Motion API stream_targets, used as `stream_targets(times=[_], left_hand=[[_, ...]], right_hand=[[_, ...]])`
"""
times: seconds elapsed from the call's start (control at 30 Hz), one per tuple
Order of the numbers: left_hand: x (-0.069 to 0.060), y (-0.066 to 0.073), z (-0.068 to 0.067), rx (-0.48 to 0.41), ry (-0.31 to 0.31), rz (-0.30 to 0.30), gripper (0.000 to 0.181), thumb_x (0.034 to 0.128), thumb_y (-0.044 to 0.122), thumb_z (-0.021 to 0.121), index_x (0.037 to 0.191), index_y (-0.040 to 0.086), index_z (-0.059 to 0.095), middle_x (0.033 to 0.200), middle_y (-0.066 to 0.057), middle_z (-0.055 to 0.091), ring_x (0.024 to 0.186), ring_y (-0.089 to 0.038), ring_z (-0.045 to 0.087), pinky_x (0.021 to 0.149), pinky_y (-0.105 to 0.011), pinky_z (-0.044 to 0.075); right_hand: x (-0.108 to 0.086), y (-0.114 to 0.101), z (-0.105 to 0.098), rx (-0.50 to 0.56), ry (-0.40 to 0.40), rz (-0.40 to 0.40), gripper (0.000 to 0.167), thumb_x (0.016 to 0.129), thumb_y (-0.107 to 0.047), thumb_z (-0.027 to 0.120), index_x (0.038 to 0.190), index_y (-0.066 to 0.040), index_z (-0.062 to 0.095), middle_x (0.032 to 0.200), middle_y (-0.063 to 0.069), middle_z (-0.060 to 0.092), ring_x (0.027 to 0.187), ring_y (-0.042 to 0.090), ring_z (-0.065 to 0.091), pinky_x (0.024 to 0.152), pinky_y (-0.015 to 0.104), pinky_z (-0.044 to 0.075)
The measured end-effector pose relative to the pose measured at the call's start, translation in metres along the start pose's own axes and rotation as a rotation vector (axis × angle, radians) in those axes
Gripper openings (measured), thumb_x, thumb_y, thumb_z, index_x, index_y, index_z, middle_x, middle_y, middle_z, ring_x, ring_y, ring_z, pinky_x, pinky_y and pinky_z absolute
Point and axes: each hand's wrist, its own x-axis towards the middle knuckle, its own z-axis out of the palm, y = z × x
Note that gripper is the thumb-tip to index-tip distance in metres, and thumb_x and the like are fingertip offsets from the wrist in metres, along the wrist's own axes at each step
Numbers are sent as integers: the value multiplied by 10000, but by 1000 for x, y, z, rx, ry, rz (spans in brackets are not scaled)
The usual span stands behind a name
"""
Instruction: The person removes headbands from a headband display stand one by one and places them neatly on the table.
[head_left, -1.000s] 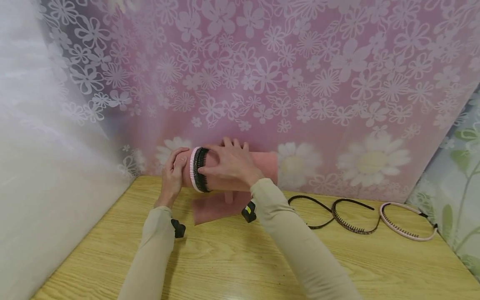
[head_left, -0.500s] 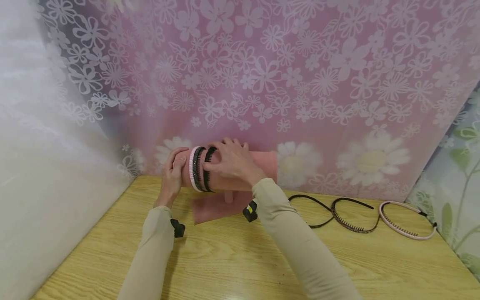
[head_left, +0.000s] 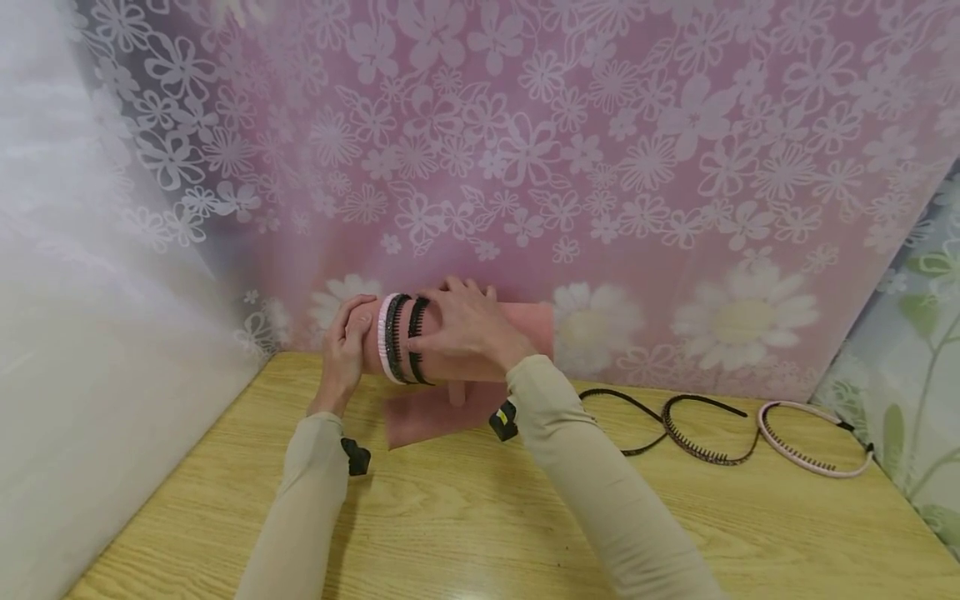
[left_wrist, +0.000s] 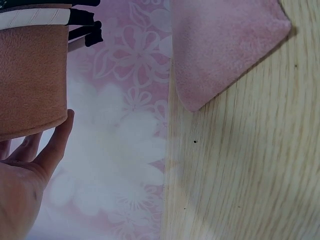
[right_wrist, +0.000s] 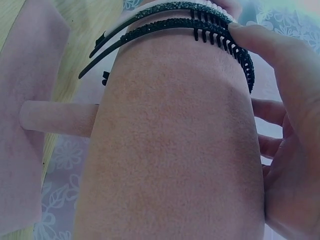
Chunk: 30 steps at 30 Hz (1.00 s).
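Note:
A pink plush headband stand (head_left: 531, 337), a horizontal roll on a post and flat base, stands by the back curtain. My left hand (head_left: 343, 354) grips its left end, with fingers reaching around the rim in the left wrist view. A pale pink headband (head_left: 385, 340) and a dark glittery headband (head_left: 393, 337) sit side by side on the roll. Slightly right of them is a black toothed headband (head_left: 416, 358). My right hand (head_left: 468, 323) holds this black headband, thumb on its near side; its other fingers pass behind the roll in the right wrist view (right_wrist: 272, 112).
On the wooden table (head_left: 450, 517) to the right lie a black headband (head_left: 637, 406), a brown toothed headband (head_left: 701, 454) and a pink headband (head_left: 795, 457) in a row. A floral curtain (head_left: 525, 150) hangs directly behind the stand.
The black headband has shifted right with my right hand, opening a gap from the glittery one, and has stayed about there over the last half second. My left hand has kept its place.

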Motion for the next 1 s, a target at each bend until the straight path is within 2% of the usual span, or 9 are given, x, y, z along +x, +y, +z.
stream_targets(times=[0.2, 0.27, 0.43, 0.53, 0.83, 1.0], left_hand=[[0, -1, -1, -3, -6, -4, 386, 1072, 272, 481, 1384, 84, 608, 1411, -150, 610, 1133, -283, 600, 992, -417, 448], [4, -12, 0, -2, -2, -2, 387, 1074, 281, 477, 1391, 101, 607, 1420, -139, 607, 1141, -286, 599, 999, -434, 446], [13, -43, 2, 4, 24, 13, 376, 1070, 388, 480, 1380, 236, 630, 1408, -41, 631, 1136, -257, 613, 996, -435, 451], [13, -44, 4, 8, 29, 23, 387, 1060, 448, 486, 1369, 269, 635, 1384, -8, 644, 1109, -244, 626, 973, -425, 465], [12, -42, 4, 11, 24, 23, 390, 1054, 487, 478, 1357, 297, 635, 1381, -2, 637, 1115, -236, 622, 980, -450, 463], [12, -42, 4, 21, 26, 27, 400, 1061, 460, 473, 1366, 258, 632, 1390, -20, 638, 1129, -261, 625, 989, -470, 465]], right_hand=[[0, -1, 0, 3, -6, 2, 842, 830, -705, 672, 1530, -279, 480, 1452, 43, 487, 1301, 280, 467, 1019, 540, 358], [0, -1, -1, -3, -10, 4, 840, 833, -707, 668, 1531, -279, 478, 1453, 40, 487, 1307, 277, 465, 1024, 536, 356], [0, -1, -1, -7, -13, 1, 835, 838, -707, 662, 1530, -278, 480, 1456, 40, 491, 1314, 285, 468, 1025, 533, 347], [-1, -1, -2, -7, -16, 9, 834, 837, -707, 663, 1530, -279, 481, 1477, 34, 486, 1339, 290, 462, 1037, 544, 341], [-5, 1, -7, 15, -28, 25, 825, 842, -693, 675, 1528, -276, 485, 1503, 33, 475, 1361, 296, 458, 1077, 599, 333], [-7, 2, -8, 26, -35, 40, 834, 841, -691, 678, 1536, -278, 471, 1529, 19, 458, 1400, 289, 436, 1129, 638, 298]])
